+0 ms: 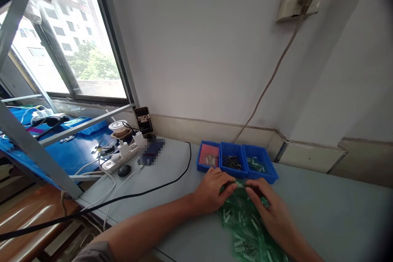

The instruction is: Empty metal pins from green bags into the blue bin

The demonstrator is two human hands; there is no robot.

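Green bag [242, 217] pinched in both hands [210, 193], blue bins [233, 173] beyond.

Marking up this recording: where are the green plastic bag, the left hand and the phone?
Green plastic bag [245, 226]: head view, middle of its visible side.
Left hand [211, 190]: head view, back of the hand.
Phone [143, 121]: head view, its lit screen.

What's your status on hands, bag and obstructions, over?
Left hand and right hand pinching green bag near its top. Small pieces showing through. Three blue bins close beyond the hands.
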